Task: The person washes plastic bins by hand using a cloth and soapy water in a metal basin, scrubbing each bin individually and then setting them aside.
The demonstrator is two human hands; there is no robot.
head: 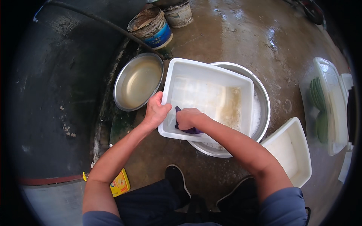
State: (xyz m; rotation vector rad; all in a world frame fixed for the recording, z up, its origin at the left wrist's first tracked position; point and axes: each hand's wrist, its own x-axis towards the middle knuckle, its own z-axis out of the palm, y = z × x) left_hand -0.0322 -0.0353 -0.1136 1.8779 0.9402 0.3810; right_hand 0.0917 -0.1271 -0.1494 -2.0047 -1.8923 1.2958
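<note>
A white plastic tub (195,82) rests tilted across a large round metal basin (264,93) that holds suds. Murky water lies at the tub's right end. My left hand (157,110) grips the tub's left rim, thumb on top. Inside the tub, near its lower left corner, my right hand (189,120) presses a dark purple cloth (193,130) against the plastic; part of the cloth is hidden under the fingers.
Left of the tub stands a metal bowl (138,82) of cloudy water. Two dirty buckets (154,31) (178,14) are beyond it. A second white tub (294,149) and a clear bin (308,113) with green items stand right. A yellow packet (120,183) lies by my left arm.
</note>
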